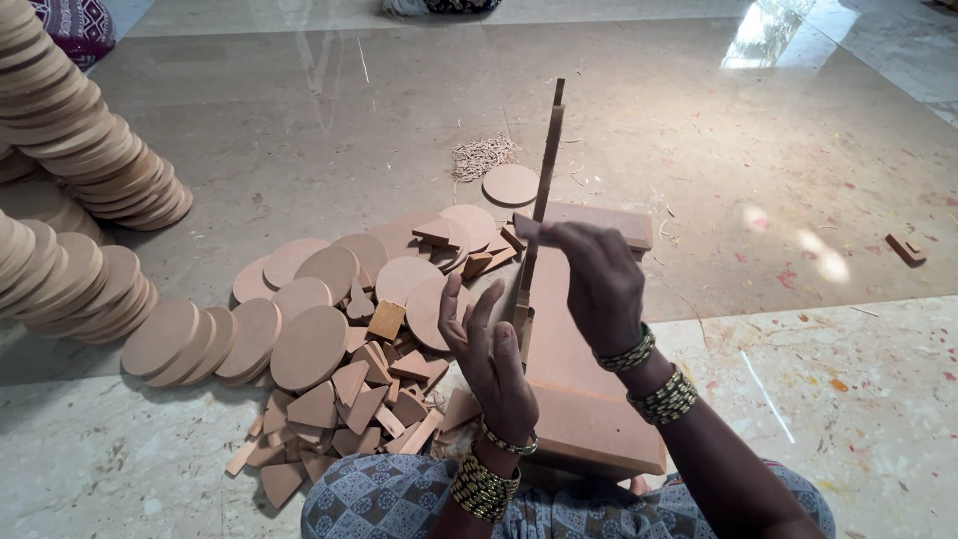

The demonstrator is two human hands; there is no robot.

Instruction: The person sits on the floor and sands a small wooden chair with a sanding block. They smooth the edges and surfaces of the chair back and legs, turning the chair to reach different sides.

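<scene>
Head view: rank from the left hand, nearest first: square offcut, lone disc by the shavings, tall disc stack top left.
From the left hand:
1. Square offcut, just to its left in the scrap pile.
2. Lone disc, farther up the floor, beside the shavings.
3. Tall disc stack, far top left.

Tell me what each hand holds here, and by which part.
The right hand grips a thin upright wooden strip near its middle. The left hand is open, fingers steadying its lower part.
</scene>
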